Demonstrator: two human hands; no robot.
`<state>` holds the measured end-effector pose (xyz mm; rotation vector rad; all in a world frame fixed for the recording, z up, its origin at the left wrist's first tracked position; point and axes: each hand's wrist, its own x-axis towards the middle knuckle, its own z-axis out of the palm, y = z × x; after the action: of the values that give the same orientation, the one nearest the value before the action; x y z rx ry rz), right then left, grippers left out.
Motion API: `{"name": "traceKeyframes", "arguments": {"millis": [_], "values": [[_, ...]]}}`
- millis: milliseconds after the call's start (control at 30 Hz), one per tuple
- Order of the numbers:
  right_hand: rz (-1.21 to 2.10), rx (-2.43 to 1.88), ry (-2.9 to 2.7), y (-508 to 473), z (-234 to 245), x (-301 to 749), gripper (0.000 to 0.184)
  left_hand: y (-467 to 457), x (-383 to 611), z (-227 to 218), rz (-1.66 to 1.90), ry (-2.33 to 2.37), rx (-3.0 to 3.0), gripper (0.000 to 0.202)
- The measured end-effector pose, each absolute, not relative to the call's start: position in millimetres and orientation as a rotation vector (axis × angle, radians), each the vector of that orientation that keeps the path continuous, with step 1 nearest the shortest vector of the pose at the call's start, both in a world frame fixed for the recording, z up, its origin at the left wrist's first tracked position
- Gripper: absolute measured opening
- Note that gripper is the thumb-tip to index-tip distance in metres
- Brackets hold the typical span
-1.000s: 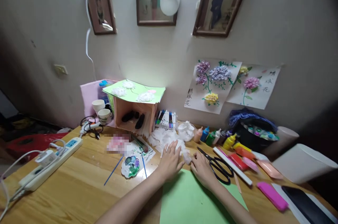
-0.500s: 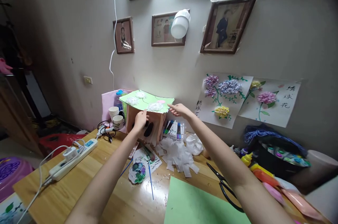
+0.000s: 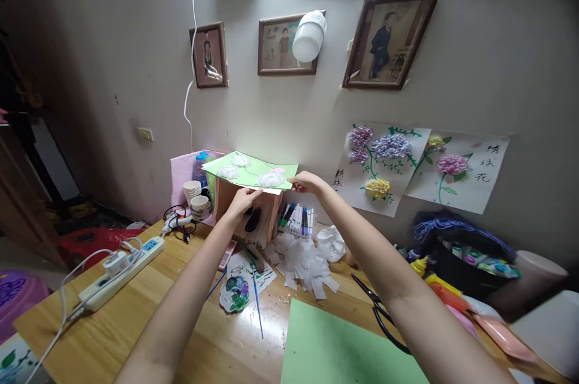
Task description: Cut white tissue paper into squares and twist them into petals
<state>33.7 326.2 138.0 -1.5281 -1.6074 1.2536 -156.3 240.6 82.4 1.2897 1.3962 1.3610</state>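
Observation:
A light green sheet (image 3: 246,168) with white paper flowers glued on it lies on top of a pink box (image 3: 246,218) at the back of the wooden table (image 3: 136,324). My left hand (image 3: 244,198) pinches the sheet's front edge. My right hand (image 3: 304,182) grips its right corner. Both arms stretch forward over the table. A plain green sheet (image 3: 335,351) lies flat near me, below my right forearm.
A pile of white paper scraps (image 3: 305,263), a paint palette (image 3: 234,293) with brushes, black scissors (image 3: 377,314) and a set of markers (image 3: 296,221) sit mid-table. A power strip (image 3: 120,269) lies left. Paint bottles (image 3: 446,293) stand right. Flower pictures hang on the wall.
Both hands left the paper scraps near me and reached to the back. They now hold the flowered green sheet, whose front edge has risen slightly off the box.

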Motion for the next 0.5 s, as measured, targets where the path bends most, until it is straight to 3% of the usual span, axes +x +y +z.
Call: {"name": "traceKeyframes", "arguments": {"millis": [200, 500], "values": [[1.05, -1.529, -1.543, 321, 147, 32, 0.017, 240, -161, 77, 1.352, 1.368, 1.284, 0.033], [1.169, -1.137, -1.433, 261, 129, 51, 0.014, 216, -162, 72, 1.284, 1.109, 1.132, 0.058]]}}
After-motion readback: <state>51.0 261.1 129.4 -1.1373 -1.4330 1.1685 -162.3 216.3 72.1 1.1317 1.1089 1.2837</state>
